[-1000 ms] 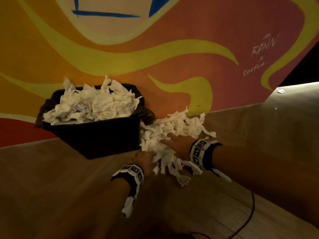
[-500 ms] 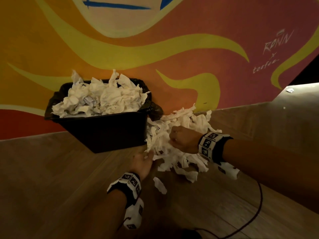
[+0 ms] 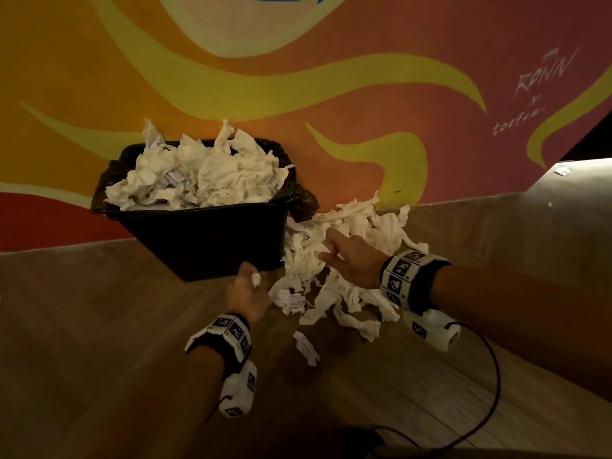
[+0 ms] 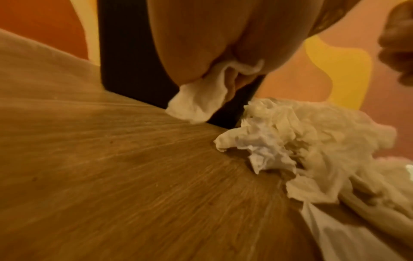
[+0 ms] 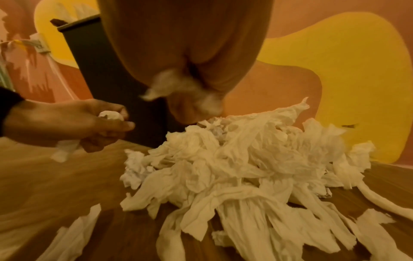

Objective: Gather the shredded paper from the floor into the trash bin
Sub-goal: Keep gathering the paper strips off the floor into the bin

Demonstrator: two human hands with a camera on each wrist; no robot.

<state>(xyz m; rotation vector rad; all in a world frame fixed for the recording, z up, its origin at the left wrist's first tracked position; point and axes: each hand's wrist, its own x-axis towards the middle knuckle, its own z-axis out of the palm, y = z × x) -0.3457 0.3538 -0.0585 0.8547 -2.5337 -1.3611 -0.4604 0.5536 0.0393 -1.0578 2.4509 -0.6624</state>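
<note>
A black trash bin (image 3: 212,240) with a dark liner stands against the painted wall, heaped with white paper (image 3: 198,177). To its right a pile of shredded paper (image 3: 344,276) lies on the wooden floor (image 3: 99,326); the same pile (image 5: 234,159) fills the right wrist view. My left hand (image 3: 248,286) hovers by the bin's lower front corner and grips a small wad of paper (image 4: 198,102). My right hand (image 3: 351,260) is over the pile, its fingers curled round a tuft of shreds (image 5: 178,88). The bin's dark wall (image 4: 129,58) shows behind the left hand.
One loose strip (image 3: 306,347) lies on the floor in front of the pile. A black cable (image 3: 490,392) trails from the right wrist across the floor. A pale step (image 3: 579,180) with a scrap on it rises at the far right.
My left hand has pulled back from the pile with a small wad of paper. My right hand has curled into the pile and lifted a tuft. One strip now lies loose in front.
</note>
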